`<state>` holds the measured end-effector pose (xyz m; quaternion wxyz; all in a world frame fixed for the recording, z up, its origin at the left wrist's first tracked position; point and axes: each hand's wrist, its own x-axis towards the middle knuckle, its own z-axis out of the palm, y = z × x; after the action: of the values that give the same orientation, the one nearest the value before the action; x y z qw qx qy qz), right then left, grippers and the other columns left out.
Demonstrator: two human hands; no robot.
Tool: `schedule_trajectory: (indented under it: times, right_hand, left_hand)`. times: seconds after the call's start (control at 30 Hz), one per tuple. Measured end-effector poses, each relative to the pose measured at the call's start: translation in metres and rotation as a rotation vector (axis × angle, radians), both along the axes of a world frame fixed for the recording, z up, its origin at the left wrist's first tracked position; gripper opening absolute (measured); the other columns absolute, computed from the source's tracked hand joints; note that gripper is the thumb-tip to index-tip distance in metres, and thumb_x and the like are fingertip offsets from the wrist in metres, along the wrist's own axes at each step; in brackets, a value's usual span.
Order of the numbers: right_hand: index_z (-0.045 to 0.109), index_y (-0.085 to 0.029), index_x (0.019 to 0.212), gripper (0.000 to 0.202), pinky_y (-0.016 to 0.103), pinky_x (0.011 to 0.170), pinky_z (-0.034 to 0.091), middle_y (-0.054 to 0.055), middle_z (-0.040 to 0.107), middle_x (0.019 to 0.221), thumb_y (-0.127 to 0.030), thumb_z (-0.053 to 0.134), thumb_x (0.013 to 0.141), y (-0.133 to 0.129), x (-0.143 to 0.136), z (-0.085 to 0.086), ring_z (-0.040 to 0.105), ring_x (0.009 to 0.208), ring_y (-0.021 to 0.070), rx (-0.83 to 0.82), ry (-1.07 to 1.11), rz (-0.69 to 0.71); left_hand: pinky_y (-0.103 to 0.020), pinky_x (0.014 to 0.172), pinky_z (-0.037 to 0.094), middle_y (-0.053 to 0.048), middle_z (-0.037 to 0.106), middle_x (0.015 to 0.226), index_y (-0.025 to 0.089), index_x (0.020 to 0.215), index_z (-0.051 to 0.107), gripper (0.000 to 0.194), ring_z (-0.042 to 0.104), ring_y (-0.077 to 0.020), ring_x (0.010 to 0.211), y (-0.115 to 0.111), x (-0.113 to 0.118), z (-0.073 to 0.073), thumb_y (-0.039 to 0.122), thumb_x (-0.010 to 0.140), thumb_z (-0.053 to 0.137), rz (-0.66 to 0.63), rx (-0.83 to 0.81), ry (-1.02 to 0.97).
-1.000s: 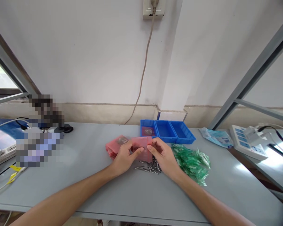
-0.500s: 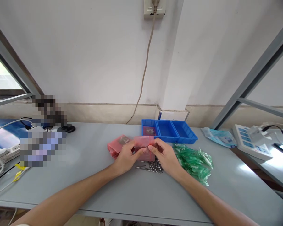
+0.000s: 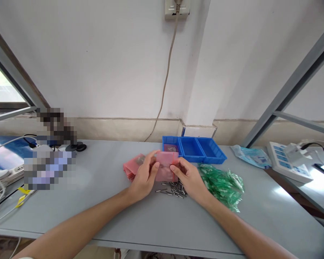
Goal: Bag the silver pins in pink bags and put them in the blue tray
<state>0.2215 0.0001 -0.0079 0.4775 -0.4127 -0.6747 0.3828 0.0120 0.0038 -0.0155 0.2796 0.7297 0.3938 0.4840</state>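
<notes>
A small pink plastic bag [image 3: 166,168] is held up between my two hands. My right hand [image 3: 187,176] pinches its right edge between thumb and fingers. At the bag's left edge is my left hand [image 3: 145,176], its thumb in front and its fingers behind, curled round that side. Below the bag lie several short metal pins [image 3: 175,190] on the grey table [image 3: 118,219]. A stack of pink bags [image 3: 132,167] sits just left of my left hand. To the right of my right hand spreads a heap of green plastic bags [image 3: 223,185].
Behind my hands stand blue trays [image 3: 191,159], the left one with a pink bag inside. A light blue packet [image 3: 251,157] and a power strip [image 3: 287,169] are at the right. Cables and a blurred item lie left.
The pink bag has risen slightly and shows more of its face. My left thumb has moved left from its middle to its left edge, and my left fingers have lifted.
</notes>
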Motion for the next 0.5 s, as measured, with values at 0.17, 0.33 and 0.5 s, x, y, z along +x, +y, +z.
schedule_trajectory:
  times: [0.17,0.33,0.5]
  right_hand:
    - [0.048,-0.030,0.124,0.044,0.028,0.060,0.047,-0.004,0.064,0.077,-0.049,0.074,0.093,0.001,0.000,0.002,0.058,0.063,0.0167,-0.153,0.287,-0.026]
    - [0.062,-0.025,0.098,0.027,0.027,0.057,0.043,-0.004,0.058,0.071,-0.050,0.072,0.094,0.000,0.003,0.012,0.053,0.059,0.0143,-0.129,0.271,-0.104]
    - [0.068,-0.023,0.094,0.024,0.028,0.058,0.043,0.001,0.067,0.083,-0.043,0.057,0.102,-0.001,0.004,0.016,0.054,0.058,0.0131,-0.139,0.258,-0.101]
  left_hand:
    - [-0.037,0.098,0.049,-0.009,0.065,0.123,0.027,0.153,0.048,0.046,0.062,-0.0214,0.107,0.001,-0.002,0.002,0.017,0.109,0.041,-0.031,0.179,0.062]
    - [-0.031,0.081,0.051,-0.006,0.066,0.118,0.028,0.133,0.068,0.041,0.061,-0.0196,0.097,0.005,-0.002,0.004,0.012,0.096,0.060,-0.016,0.107,0.088]
    - [-0.028,0.071,0.044,-0.005,0.063,0.097,0.022,0.104,0.076,0.018,0.056,-0.0179,0.085,0.003,0.001,0.006,0.033,0.103,0.062,-0.001,0.032,0.011]
